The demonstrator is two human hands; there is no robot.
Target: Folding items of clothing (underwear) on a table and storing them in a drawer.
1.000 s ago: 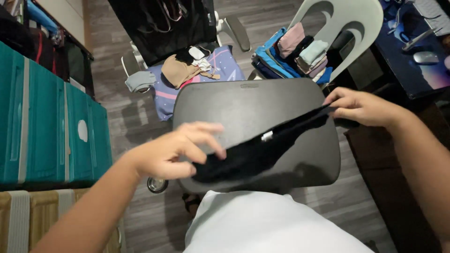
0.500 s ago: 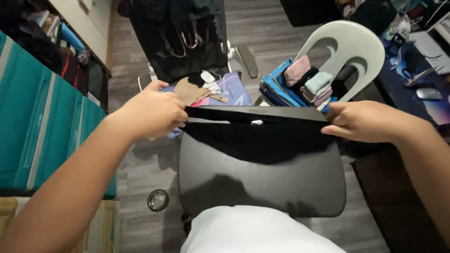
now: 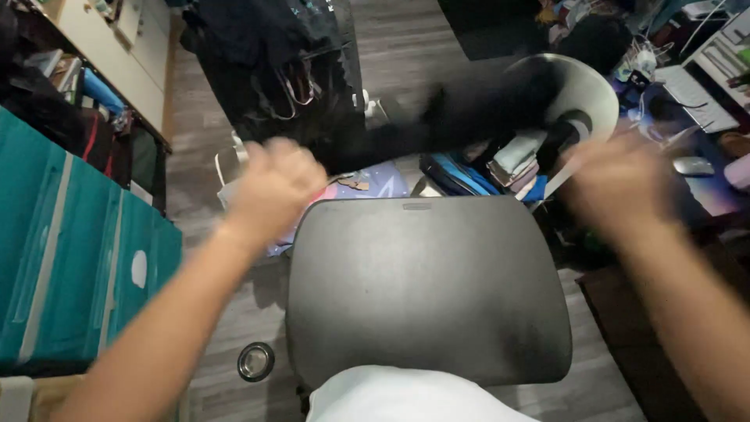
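the black garment point(image 3: 461, 117) hangs stretched in the air beyond the far edge of the dark lap tray point(image 3: 426, 289), its long axis running left to right between both hands. the left hand point(image 3: 273, 184) is fisted on its left end; the right hand point(image 3: 621, 184) is too blurred to tell its fingers' state.

A small oblong embossed label point(image 3: 416, 206) is seen at the far edge of the black lap worktop point(image 3: 426, 297).
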